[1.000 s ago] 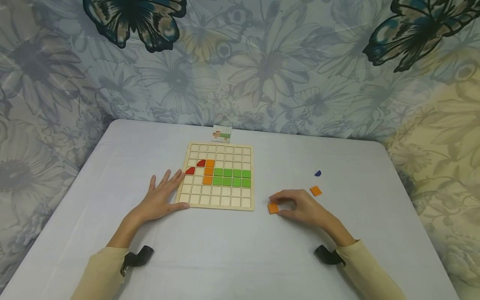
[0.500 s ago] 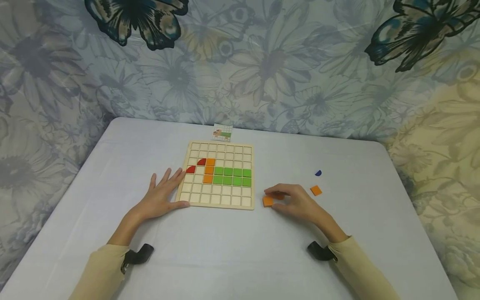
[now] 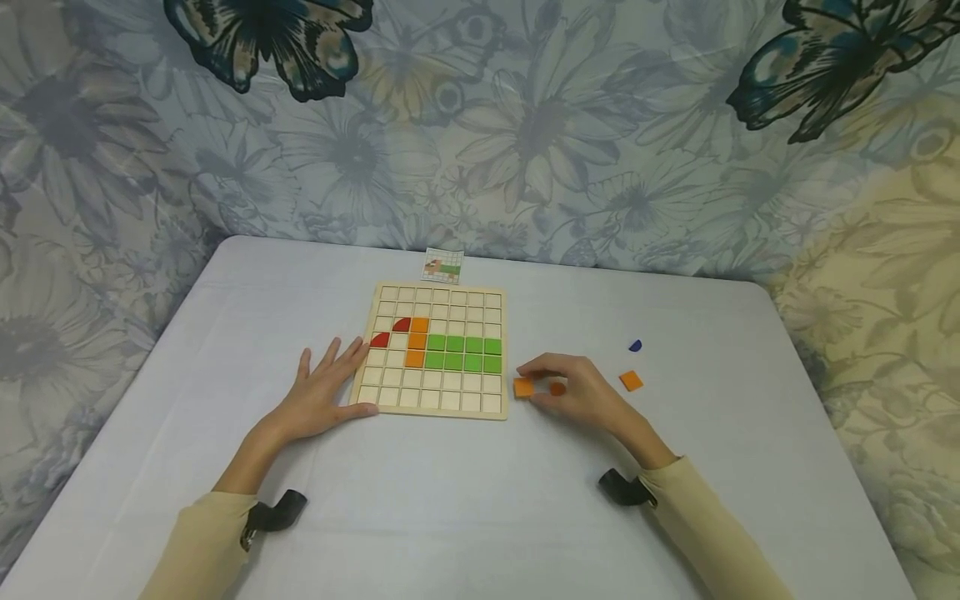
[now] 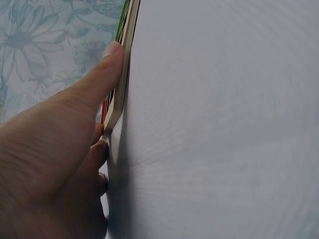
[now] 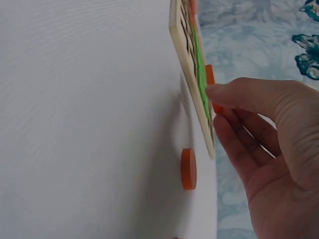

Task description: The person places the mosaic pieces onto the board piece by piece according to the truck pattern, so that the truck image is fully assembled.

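Note:
My left hand [image 3: 318,398] lies spread at the left edge of a wooden grid board [image 3: 450,403]. In the left wrist view its thumb [image 4: 107,69] touches the board's front edge. Thumb and fingers of my right hand [image 3: 585,393] pinch an orange square tile [image 3: 522,388], just beside the board's right edge. Under that hand, an orange round disc [image 5: 188,169] lies on the table. Set in the board are two red quarter-circle pieces [image 3: 381,340], a column of orange squares [image 3: 417,342] and two rows of green squares [image 3: 453,353].
Behind the board lies a small picture card [image 3: 442,266] with a grid pattern. To the right of my right hand, a loose orange square [image 3: 631,381] and a dark blue half-circle piece [image 3: 636,345] lie on the white tablecloth [image 3: 450,500]. A floral curtain [image 3: 525,150] hangs behind.
My right hand has moved left and away from me with the orange square tile, toward the board. The orange disc under it has come into view. My left hand stays put.

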`<action>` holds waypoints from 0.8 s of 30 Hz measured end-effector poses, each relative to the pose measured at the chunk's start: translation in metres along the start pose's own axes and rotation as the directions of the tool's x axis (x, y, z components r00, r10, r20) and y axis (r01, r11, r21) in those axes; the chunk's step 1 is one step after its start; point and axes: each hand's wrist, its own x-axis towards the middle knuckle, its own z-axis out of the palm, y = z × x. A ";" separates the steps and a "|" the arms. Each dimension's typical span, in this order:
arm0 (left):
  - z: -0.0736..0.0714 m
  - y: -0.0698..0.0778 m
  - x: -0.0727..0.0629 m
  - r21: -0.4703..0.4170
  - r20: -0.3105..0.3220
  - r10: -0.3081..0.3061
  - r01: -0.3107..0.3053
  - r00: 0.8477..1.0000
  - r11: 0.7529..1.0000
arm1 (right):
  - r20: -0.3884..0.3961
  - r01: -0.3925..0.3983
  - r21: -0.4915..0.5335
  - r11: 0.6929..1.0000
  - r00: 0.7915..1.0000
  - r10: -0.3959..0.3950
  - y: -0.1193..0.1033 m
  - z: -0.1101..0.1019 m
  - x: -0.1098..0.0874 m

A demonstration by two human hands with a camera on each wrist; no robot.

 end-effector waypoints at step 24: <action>0.000 -0.001 -0.001 -0.007 -0.007 0.018 -0.018 1.000 1.000 | 0.023 0.073 0.113 0.991 0.997 -0.076 -0.014 0.023 0.052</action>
